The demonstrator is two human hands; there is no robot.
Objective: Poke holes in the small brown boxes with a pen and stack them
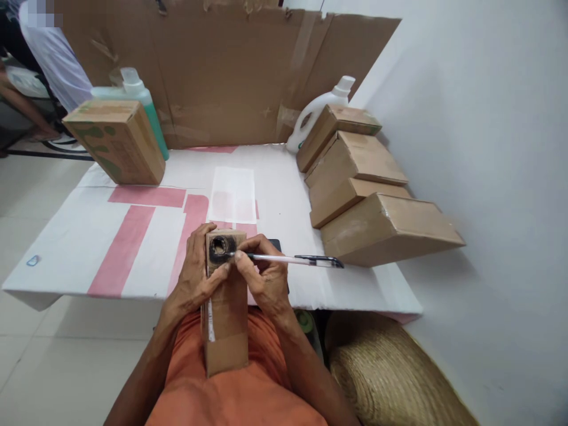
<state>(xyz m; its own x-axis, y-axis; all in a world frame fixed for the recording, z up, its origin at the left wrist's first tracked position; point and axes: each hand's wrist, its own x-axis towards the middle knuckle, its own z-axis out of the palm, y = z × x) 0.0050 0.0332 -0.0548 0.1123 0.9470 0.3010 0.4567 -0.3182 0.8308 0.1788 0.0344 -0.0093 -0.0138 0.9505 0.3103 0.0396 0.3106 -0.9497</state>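
we take the small cardboard box [226,313] as our landmark: it stands upright on the orange-clad lap [248,402], its upper end level with the near edge of the table [89,248]. that upper end bears a dark, ragged hole [220,247]. the left hand [195,281] wraps the box's left side, fingers closed around it near the top. the right hand [266,284] sits at the box's right side and pinches a pen [295,260] between thumb and fingers; the pen lies nearly level, its tip at the hole's rim and its clipped end pointing away to the right of the box. (a dark flat thing [276,243] peeks out just behind the right hand; we cannot tell what it is.) beyond the box, across the table, stands a cardboard screen [231,71]. far to the left of the box sits a printed carton [115,142] with a green bottle [144,100] behind it. to the right of the box four brown cartons [377,219] lean on one another in a row along the wall [488,118], a white jug [315,112] behind the farthest. low to the right of the box is a woven straw seat [390,373].
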